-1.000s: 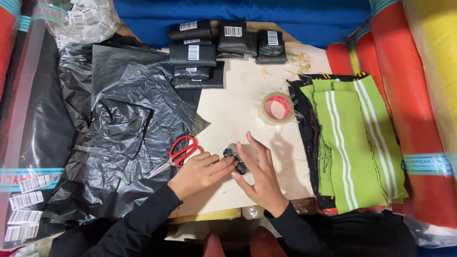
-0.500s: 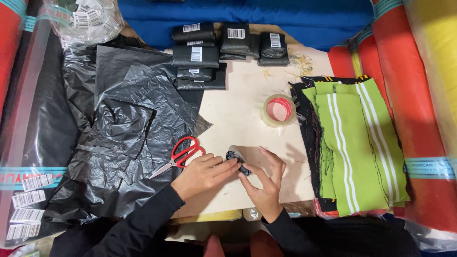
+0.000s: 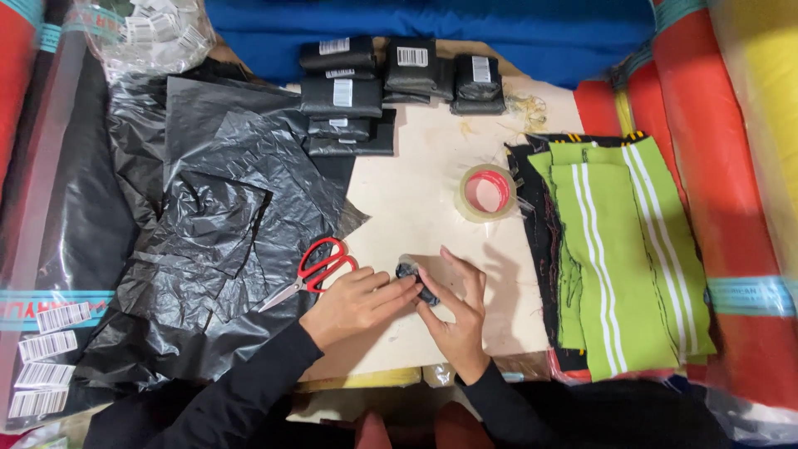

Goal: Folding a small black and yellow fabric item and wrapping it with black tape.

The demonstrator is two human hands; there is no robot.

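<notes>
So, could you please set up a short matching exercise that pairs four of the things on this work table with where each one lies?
Things:
1. scissors
2. tape roll
3. green striped fabric pieces
4. small black bundle

Places:
A. stacked at the right side of the table
B. between the fingertips of the left hand and the right hand
C. on the edge of the black plastic sheets, red handles toward the hands
D. on the bare tabletop, just left of the fabric stack

Pairs: 1-C, 2-D, 3-A, 4-B
</notes>
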